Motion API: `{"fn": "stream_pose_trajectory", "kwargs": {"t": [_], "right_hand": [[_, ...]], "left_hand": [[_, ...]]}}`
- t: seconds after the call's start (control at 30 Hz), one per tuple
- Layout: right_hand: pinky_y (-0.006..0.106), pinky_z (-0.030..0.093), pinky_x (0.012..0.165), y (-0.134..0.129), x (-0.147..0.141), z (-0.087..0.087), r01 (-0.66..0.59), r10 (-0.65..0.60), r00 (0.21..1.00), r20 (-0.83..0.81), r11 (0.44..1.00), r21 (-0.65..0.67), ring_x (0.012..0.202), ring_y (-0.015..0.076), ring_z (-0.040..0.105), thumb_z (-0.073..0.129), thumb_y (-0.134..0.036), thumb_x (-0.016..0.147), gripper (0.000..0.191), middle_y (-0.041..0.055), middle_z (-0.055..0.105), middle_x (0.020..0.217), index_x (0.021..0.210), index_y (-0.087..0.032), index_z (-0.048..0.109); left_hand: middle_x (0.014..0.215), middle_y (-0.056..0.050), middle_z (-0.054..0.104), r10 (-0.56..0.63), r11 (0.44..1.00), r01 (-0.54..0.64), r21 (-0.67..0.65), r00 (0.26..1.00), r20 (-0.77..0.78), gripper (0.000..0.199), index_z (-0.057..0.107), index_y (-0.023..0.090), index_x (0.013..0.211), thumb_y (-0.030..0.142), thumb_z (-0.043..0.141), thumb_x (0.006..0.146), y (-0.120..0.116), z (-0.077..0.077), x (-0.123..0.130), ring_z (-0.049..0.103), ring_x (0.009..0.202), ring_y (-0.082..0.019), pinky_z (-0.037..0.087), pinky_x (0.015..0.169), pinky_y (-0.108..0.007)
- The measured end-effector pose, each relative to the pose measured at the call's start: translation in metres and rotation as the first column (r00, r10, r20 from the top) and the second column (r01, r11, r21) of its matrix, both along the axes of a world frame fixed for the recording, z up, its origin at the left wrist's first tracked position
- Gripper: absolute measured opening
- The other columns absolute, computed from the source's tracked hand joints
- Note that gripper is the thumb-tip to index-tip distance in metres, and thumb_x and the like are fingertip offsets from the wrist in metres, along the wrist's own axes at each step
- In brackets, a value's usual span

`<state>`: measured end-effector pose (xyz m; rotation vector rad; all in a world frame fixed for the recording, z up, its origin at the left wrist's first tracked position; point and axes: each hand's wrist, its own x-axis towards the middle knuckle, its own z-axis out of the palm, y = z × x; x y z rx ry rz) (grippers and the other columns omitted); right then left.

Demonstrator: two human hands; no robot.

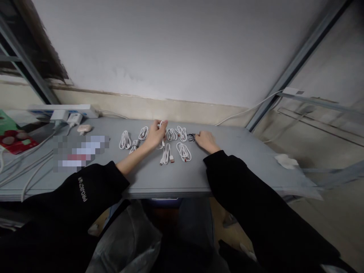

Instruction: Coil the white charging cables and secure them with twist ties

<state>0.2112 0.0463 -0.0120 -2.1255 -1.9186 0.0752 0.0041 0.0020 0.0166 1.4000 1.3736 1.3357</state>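
Observation:
My left hand (pixel 157 135) is closed around a bundled white charging cable (pixel 162 123), a loop of which sticks up above the fingertips. At the right, my right hand (pixel 206 140) has its fingers curled together at a small pile of thin black twist ties (pixel 191 137), pinching at its edge. Several coiled white cables lie about the hands: one coil (pixel 125 140) far left, another coil (pixel 143 133) beside my left wrist, and a bundle (pixel 167 154) with its USB plug showing. A further coil (pixel 184 151) rests nearer the front, between my two hands. My left forearm partly covers one bundle (pixel 134 146).
A white power strip (pixel 91 110) with plugged-in chargers stands at the back left of the grey table (pixel 227 178). Loose cords and a red package (pixel 18 141) lie at the left. A crumpled white tissue (pixel 286 161) is at the right; metal posts flank the table.

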Motion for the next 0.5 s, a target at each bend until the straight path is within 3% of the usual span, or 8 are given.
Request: {"fn": "stream_pose_trajectory", "kwargs": {"t": [0.1,0.23,0.4,0.5], "right_hand": [[0.036,0.047,0.080,0.000,0.000,0.000,-0.009,0.009,1.000,-0.006,1.000,0.016,0.102,0.0313,0.065,0.040,-0.031,0.090,0.038,0.0213,0.070,0.107,0.097,-0.010,0.071],[0.033,0.045,0.075,-0.002,-0.001,-0.001,-0.032,0.034,0.999,-0.039,0.998,0.054,0.095,0.0274,0.065,0.040,-0.031,0.090,0.034,0.0162,0.071,0.099,0.091,-0.014,0.070],[0.027,0.038,0.066,-0.004,-0.007,-0.003,-0.162,0.188,0.974,-0.127,0.968,0.189,0.079,0.0184,0.059,0.040,-0.033,0.091,0.028,0.0069,0.067,0.084,0.081,-0.018,0.062],[0.026,0.036,0.065,-0.007,-0.014,-0.005,-0.279,0.348,0.922,-0.169,0.900,0.335,0.075,0.0160,0.054,0.041,-0.034,0.091,0.026,0.0039,0.063,0.079,0.073,-0.020,0.055]], "left_hand": [[0.053,0.009,0.035,-0.058,0.989,0.091,-0.113,0.962,0.267,0.022,0.040,0.020,0.080,0.035,0.046,0.096,0.003,0.001,0.001,0.034,0.038,-0.005,0.026,0.043,-0.020],[0.051,0.007,0.038,-0.111,0.971,0.196,-0.138,0.879,0.464,0.031,0.039,0.019,0.071,0.036,0.043,0.097,0.007,0.001,-0.004,0.032,0.037,-0.004,0.027,0.042,-0.020],[0.045,0.007,0.038,-0.128,0.976,0.194,-0.100,0.880,0.456,0.028,0.039,0.020,0.073,0.034,0.041,0.098,0.005,-0.001,-0.001,0.037,0.036,-0.006,0.027,0.040,-0.020],[0.042,0.008,0.038,-0.145,0.977,0.192,-0.091,0.915,0.377,0.026,0.038,0.021,0.077,0.033,0.037,0.100,0.000,0.000,0.002,0.040,0.033,-0.008,0.028,0.040,-0.019]]}}
